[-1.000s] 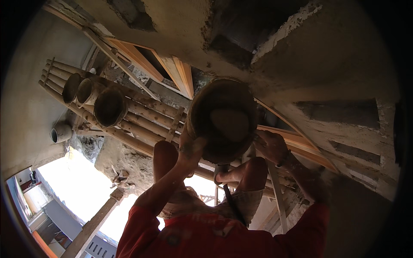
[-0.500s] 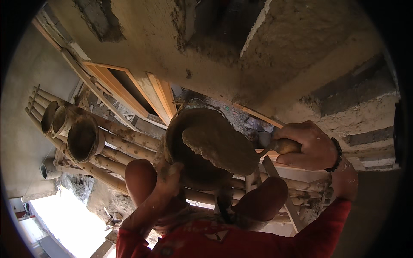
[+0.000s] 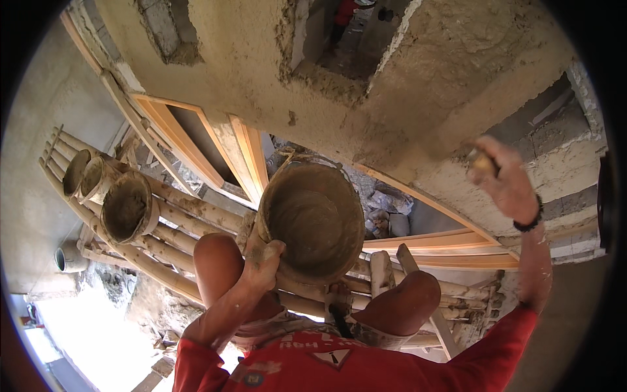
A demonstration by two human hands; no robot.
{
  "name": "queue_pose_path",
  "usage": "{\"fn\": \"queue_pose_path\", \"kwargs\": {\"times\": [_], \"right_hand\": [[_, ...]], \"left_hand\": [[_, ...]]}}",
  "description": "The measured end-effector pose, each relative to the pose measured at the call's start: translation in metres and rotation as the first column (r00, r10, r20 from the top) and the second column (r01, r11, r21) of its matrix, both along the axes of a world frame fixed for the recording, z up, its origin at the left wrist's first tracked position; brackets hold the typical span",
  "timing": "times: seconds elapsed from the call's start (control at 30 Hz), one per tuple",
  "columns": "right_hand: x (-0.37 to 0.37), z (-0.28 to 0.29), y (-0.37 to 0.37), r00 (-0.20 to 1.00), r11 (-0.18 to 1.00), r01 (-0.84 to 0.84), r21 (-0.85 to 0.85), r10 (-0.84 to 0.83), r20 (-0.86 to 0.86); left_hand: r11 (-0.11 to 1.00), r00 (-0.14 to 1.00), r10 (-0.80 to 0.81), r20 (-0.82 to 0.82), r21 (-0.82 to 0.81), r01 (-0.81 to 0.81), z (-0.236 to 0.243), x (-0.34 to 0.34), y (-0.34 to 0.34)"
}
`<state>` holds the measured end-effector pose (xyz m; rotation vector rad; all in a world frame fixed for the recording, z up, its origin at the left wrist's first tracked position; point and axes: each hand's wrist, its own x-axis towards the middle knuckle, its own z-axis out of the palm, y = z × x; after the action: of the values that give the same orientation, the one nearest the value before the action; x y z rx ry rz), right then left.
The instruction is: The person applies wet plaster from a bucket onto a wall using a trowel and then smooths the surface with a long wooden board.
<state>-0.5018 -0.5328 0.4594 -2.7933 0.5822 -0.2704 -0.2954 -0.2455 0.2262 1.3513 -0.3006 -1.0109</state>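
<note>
Mud-caked round bucket (image 3: 312, 219), nearly empty, tilted in left hand (image 3: 262, 261).

The person wears a red long-sleeved top (image 3: 326, 362) with pale printed markings and a small triangular emblem across the front. Both sleeves are red and reach to the wrists. A thin black band (image 3: 529, 222) circles the right wrist. Light, mud-stained shorts (image 3: 287, 326) end above the bare knees. The left hand (image 3: 261, 261) is smeared with grey mortar.

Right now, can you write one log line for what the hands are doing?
left hand: holds pan | right hand: grips tool handle at wall | three pans on poles
</note>
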Motion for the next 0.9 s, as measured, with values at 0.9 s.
{"fn": "queue_pose_path", "kwargs": {"times": [0.9], "right_hand": [[-0.04,-0.193,0.031,0.961,0.979,-0.104,0.175,0.144,-0.238]], "left_hand": [[0.988,0.976,-0.129,0.176,-0.065,0.142,-0.001,-0.031,-0.041]]}}
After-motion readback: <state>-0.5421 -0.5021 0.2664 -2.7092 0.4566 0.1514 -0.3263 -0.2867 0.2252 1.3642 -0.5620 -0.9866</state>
